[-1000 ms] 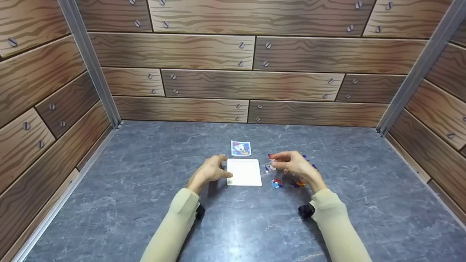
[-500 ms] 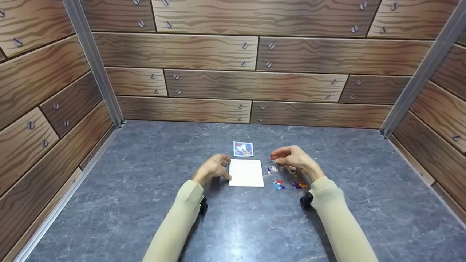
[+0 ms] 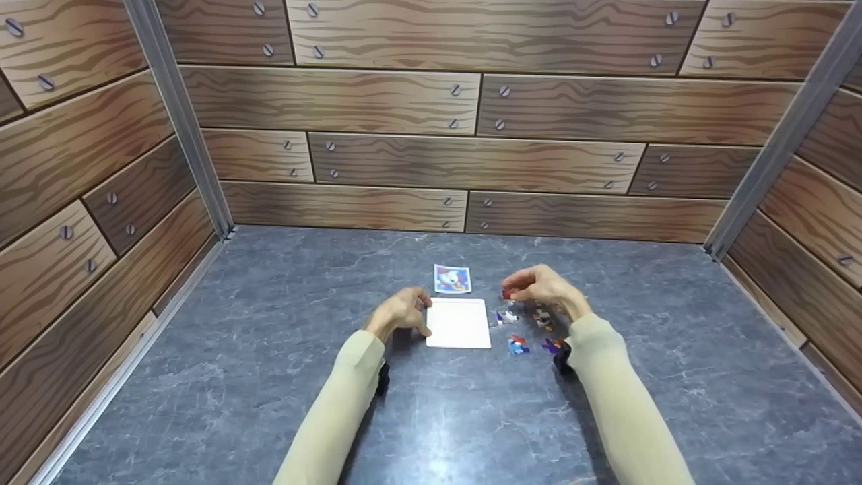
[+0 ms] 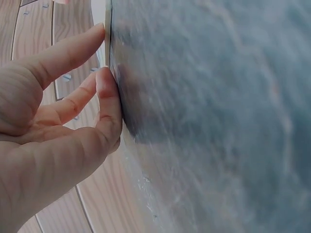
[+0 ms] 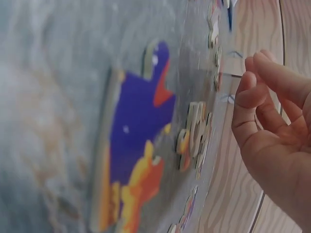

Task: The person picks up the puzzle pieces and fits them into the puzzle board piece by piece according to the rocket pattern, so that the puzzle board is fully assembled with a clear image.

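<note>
The step in hand looks like picking out a loose jigsaw piece while the tray is steadied. The left hand [image 3: 401, 311] lies along the left edge of a square white tray [image 3: 459, 325], relaxed thumb and fingers touching the rim without clasping it. Right of the tray, the right hand [image 3: 544, 286] hangs over the scattered pieces, fingers bent and drawn together with a red puzzle piece [image 3: 507, 295] at their tips; whether it is grasped, I cannot tell. A blue-and-red piece [image 3: 518, 345], a white-and-purple piece [image 3: 508, 316] and a purple-and-orange piece [image 5: 141, 111] lie on the marbled tabletop [image 3: 303, 296] nearby. Beyond the tray sits a picture card [image 3: 452, 279] showing a white cartoon figure. The next move probably calls for a light pinch on the red piece's edges. No brand, label or writing can be read.
</note>
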The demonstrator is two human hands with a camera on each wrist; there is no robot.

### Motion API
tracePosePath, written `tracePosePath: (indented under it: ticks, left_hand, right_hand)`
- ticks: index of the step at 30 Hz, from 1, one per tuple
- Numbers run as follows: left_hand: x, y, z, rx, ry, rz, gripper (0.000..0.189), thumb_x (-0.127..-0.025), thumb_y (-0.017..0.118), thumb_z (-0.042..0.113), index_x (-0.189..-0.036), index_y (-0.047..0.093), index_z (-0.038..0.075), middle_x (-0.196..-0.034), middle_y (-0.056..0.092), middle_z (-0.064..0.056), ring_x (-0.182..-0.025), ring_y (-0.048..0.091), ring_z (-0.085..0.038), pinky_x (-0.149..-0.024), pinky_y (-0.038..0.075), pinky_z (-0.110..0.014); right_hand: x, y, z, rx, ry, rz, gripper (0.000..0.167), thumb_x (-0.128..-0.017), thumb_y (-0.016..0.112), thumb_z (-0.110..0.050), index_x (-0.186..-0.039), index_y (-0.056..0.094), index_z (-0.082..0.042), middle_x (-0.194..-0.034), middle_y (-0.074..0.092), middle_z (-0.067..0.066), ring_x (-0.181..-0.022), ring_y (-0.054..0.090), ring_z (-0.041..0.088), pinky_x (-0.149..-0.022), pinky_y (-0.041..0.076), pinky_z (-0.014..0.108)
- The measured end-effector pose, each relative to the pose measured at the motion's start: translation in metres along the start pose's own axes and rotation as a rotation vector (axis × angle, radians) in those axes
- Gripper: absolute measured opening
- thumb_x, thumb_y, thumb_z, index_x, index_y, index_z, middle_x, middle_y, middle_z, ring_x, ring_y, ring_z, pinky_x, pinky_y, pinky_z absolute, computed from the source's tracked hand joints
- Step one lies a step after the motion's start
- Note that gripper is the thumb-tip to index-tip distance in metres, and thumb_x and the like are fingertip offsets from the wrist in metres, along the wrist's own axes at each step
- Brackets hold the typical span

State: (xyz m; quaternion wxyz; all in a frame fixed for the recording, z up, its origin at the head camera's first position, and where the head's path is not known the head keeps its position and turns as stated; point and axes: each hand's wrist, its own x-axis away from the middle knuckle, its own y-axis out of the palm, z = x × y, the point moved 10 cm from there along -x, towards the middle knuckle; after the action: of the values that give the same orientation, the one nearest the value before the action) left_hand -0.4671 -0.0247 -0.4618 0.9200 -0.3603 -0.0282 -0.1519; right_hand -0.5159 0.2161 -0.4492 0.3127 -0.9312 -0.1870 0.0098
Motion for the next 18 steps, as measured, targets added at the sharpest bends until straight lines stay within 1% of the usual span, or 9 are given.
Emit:
tracePosePath:
  ticks: [1,4,8,10,13,18]
  left_hand:
    - [-0.001,0.000,0.000,-0.001,-0.001,-0.001,0.051,-0.068,0.084,-0.005,-0.113,0.060,0.001,-0.116,0.060,-0.016,-0.101,0.054,-0.025,-0.093,0.048,-0.041]
    - [-0.003,0.002,-0.001,-0.002,-0.003,-0.009,0.051,-0.068,0.084,-0.005,-0.113,0.061,0.002,-0.116,0.061,-0.016,-0.103,0.055,-0.025,-0.095,0.047,-0.040]
    - [-0.006,0.003,-0.003,-0.002,-0.020,-0.017,0.051,-0.068,0.085,-0.004,-0.112,0.061,0.004,-0.117,0.061,-0.015,-0.107,0.056,-0.027,-0.097,0.046,-0.041]
    - [-0.006,0.003,-0.004,-0.001,-0.028,-0.019,0.049,-0.068,0.085,-0.004,-0.110,0.062,0.005,-0.117,0.061,-0.015,-0.108,0.056,-0.028,-0.096,0.047,-0.041]
    - [-0.007,0.002,-0.005,-0.017,-0.020,-0.018,0.047,-0.067,0.086,-0.003,-0.106,0.062,0.007,-0.114,0.062,-0.014,-0.105,0.057,-0.026,-0.093,0.048,-0.039]
    - [-0.006,0.000,-0.006,-0.013,-0.023,-0.020,0.047,-0.067,0.086,-0.003,-0.106,0.061,0.006,-0.111,0.062,-0.012,-0.100,0.057,-0.024,-0.090,0.049,-0.038]
  right_hand:
    - [-0.001,0.000,-0.001,0.011,-0.009,-0.008,0.036,-0.084,0.068,0.005,-0.120,0.064,0.007,-0.117,0.068,0.023,-0.089,0.063,0.008,-0.077,0.052,0.022]
    - [-0.004,-0.001,0.002,0.037,0.003,-0.019,0.036,-0.084,0.069,0.005,-0.120,0.065,0.005,-0.119,0.067,0.022,-0.093,0.064,0.012,-0.079,0.052,0.022]
    - [-0.009,-0.001,0.006,0.074,0.025,-0.029,0.038,-0.084,0.069,0.004,-0.122,0.065,0.002,-0.122,0.066,0.021,-0.104,0.065,0.021,-0.085,0.053,0.028]
    - [-0.010,0.000,0.005,0.089,0.018,-0.039,0.039,-0.084,0.070,0.004,-0.122,0.065,0.003,-0.121,0.066,0.022,-0.108,0.064,0.026,-0.087,0.053,0.030]
    - [-0.012,0.002,0.004,0.112,-0.006,-0.053,0.040,-0.082,0.072,0.004,-0.121,0.065,0.005,-0.119,0.067,0.023,-0.106,0.064,0.029,-0.086,0.053,0.029]
    - [-0.015,0.005,0.000,0.168,-0.045,-0.067,0.040,-0.080,0.074,0.005,-0.119,0.066,0.006,-0.114,0.068,0.023,-0.100,0.064,0.025,-0.082,0.051,0.025]
